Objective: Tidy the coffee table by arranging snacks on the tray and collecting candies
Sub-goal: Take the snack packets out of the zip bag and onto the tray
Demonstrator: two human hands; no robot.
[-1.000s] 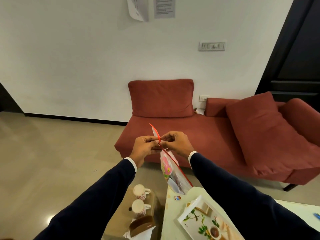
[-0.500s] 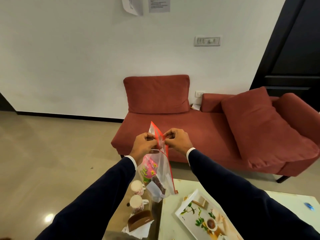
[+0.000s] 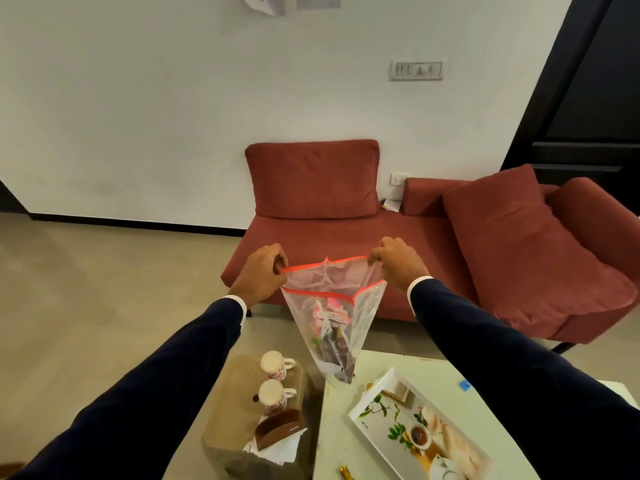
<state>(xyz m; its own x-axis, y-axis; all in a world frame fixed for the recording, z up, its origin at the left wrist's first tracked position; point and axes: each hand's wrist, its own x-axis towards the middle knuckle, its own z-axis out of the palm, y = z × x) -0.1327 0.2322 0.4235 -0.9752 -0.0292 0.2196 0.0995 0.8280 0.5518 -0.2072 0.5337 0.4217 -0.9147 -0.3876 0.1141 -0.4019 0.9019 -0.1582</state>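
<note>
At lower right the printed tray (image 3: 367, 408) lies on the coffee table (image 3: 334, 441), likely ready for snacks. Above it, at frame centre, the left hand (image 3: 265, 275) and right hand (image 3: 398, 261) each pinch the red-edged zip bag (image 3: 360, 306) of wrapped candies, spreading its mouth open, probably for access. No lettering is legible, even on the wall papers (image 3: 294, 1) at top.

Quick count from my feed, going off the white coffee table (image 3: 398, 455): one printed tray (image 3: 374, 415) on it, one clear zip bag (image 3: 334, 306) held above its far edge, two mugs (image 3: 273, 364) (image 3: 273, 393) plus one napkin holder (image 3: 278, 433) just left of it, two hands (image 3: 261, 277) (image 3: 398, 263), three red cushions (image 3: 313, 178) beyond it.
</note>
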